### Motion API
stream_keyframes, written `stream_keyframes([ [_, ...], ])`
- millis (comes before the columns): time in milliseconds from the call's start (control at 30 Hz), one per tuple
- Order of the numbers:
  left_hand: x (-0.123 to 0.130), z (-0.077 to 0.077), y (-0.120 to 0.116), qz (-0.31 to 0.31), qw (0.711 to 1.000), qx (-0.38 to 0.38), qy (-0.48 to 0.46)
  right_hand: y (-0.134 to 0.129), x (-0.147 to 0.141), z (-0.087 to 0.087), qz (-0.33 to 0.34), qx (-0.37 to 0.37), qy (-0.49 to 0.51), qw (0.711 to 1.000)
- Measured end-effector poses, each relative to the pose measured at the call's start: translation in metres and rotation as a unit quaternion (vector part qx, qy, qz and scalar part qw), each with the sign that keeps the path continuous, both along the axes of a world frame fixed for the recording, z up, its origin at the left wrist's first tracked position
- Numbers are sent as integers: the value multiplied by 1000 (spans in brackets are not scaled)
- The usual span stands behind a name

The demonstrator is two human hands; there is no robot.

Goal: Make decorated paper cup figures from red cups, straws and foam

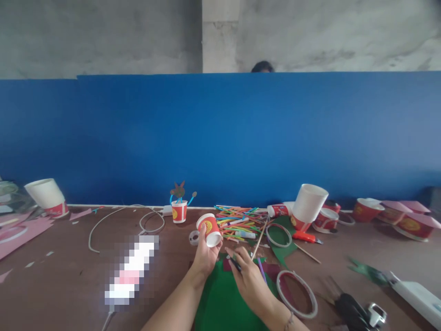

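A red paper cup [208, 226] with a yellow emblem is held in my left hand [207, 250], tilted so its white base faces down and right. Just right of it, my right hand [245, 271] has its fingers closed around a dark, slim pen-like object [234, 263]. The hands are apart. Under the right hand lie a green sheet [220, 299] and dark red paper. Behind the cup stands another red cup [179, 212] with a brown figure and blue stems on it.
Colourful sticks [237, 223] lie beyond my hands. Tape rolls [296, 294], an orange cutter [305, 236], scissors and several cups are to the right. A blurred-out device [131, 271] with a cable lies left. A blue partition [220, 138] hides all but a person's hair.
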State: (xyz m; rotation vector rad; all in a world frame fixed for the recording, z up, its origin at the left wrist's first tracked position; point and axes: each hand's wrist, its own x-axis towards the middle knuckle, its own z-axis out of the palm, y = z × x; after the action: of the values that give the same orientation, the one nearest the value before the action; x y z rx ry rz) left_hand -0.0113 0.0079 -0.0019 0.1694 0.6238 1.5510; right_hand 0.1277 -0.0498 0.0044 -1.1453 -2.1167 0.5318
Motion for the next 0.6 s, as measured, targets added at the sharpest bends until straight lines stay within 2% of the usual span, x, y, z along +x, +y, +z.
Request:
stream_keyframes([
  [200,0,-3,3,-48,999,-7,-6,4,-18,9,-45,-46,-68,996],
  [467,5,1,4,-1,1000,-2,9,8,-28,23,-77,-75,-120,987],
  [533,5,2,3,0,999,28,19,9,-30,28,-83,-134,-73,985],
  [600,4,3,2,-13,998,64,26,11,-32,32,-83,-236,22,968],
])
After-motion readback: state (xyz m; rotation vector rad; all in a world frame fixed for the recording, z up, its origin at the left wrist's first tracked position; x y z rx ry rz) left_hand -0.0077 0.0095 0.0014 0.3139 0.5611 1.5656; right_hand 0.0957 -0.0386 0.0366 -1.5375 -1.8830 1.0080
